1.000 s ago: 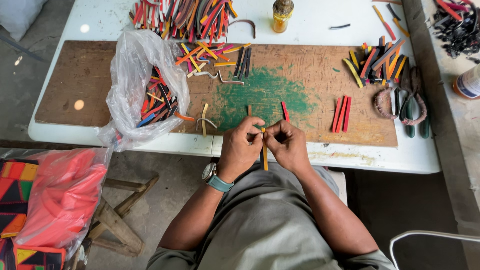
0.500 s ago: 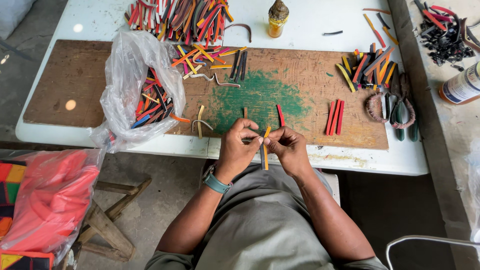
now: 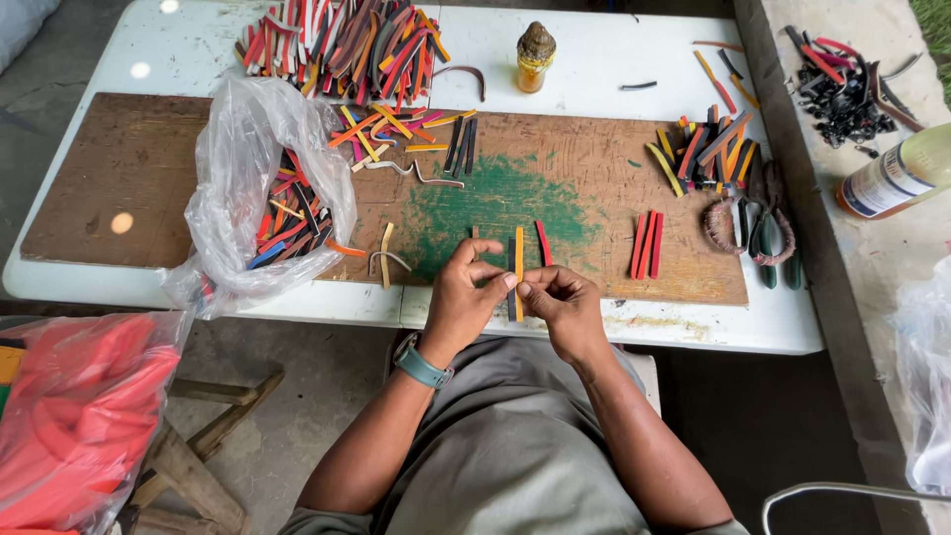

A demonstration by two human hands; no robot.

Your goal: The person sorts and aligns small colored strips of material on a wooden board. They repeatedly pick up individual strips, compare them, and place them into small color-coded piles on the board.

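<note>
Both hands meet just in front of the near edge of the wooden board [image 3: 129,168], which lies on the white table [image 3: 614,59]. The left hand [image 3: 461,302] and the right hand [image 3: 560,307] each have their fingers closed in a pinch on a thin yellow-orange strip [image 3: 518,267] backed by a dark strip, held upright between them over the board's near edge. The left wrist wears a teal watch [image 3: 421,367].

On the board, just behind the hands, is a green paint patch [image 3: 485,203] with a single red strip [image 3: 543,243] lying on it. To the right of the patch lie three red strips [image 3: 646,246] side by side, and further right a small heap of mixed coloured strips [image 3: 708,149]. At the board's left part sits a clear plastic bag [image 3: 248,188] holding more coloured strips. Beyond the board's far edge are a large pile of strips [image 3: 337,45] and a small yellow bottle [image 3: 535,57]. A red-filled plastic bag [image 3: 69,416] sits below the table's left end.
</note>
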